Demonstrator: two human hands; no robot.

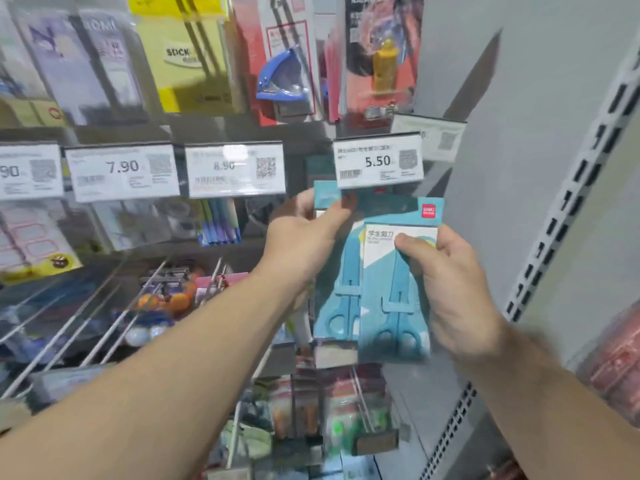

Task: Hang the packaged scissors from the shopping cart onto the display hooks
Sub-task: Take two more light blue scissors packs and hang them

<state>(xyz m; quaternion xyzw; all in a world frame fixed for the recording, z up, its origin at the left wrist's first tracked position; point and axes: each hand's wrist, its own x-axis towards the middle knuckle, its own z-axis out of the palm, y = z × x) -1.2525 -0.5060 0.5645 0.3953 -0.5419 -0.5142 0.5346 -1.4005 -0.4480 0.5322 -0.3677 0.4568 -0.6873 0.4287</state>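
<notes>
Head view, hands gripping flat teal scissor packs

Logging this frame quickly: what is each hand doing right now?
Left hand: closed on the rear scissors pack, at its top.
Right hand: closed on the front scissors pack.

hook hidden behind 5.50 tag | rear scissors pack partly covered | lower shelves blurred

Along the shelf rail the price tags read 7.90, 8.90 and 5.50, a cut-off tag at the left edge shows only "90", and a yellow pack above says "STICK".
</notes>
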